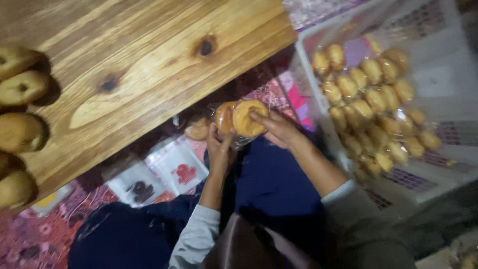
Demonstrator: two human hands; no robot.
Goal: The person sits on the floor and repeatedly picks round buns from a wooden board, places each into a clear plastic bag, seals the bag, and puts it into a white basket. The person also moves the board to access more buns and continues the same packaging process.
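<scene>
1. Wooden table point(144, 60) is filling the upper left, pale planks with dark knots, seen from above; a patterned pink mat point(35, 239) is showing on the floor below it.
2. Brown buns point(20, 132) are sitting in a column along the table's left edge, at 9 o'clock in the frame.
3. White plastic crate point(448, 74) is sitting at 2 o'clock, well apart from the table, and is holding a heap of wrapped buns point(373, 104).
4. Person is sitting on the floor, grey sleeves point(199, 234) and dark blue lap showing at 6 o'clock.
5. Left hand point(219, 149) is gripping the lower edge of a clear plastic bag point(239, 122) from underneath, fingers curled on it.
6. Right hand point(279, 130) is grasping the same bag from its 3 o'clock side, fingertips pressing on a doughnut point(249, 117) inside it.
7. Doughnut is sitting near frame centre, just past the table's edge, held above the lap; a second round piece point(224, 117) is touching it at its 9 o'clock, in the same bag.
8. Another bun point(198, 129) is lying just beside the left hand at 10 o'clock, half under the table edge, blurry.
9. Small white bags with red and dark prints point(159, 174) are lying on the mat at 8 o'clock from the hands.
</scene>
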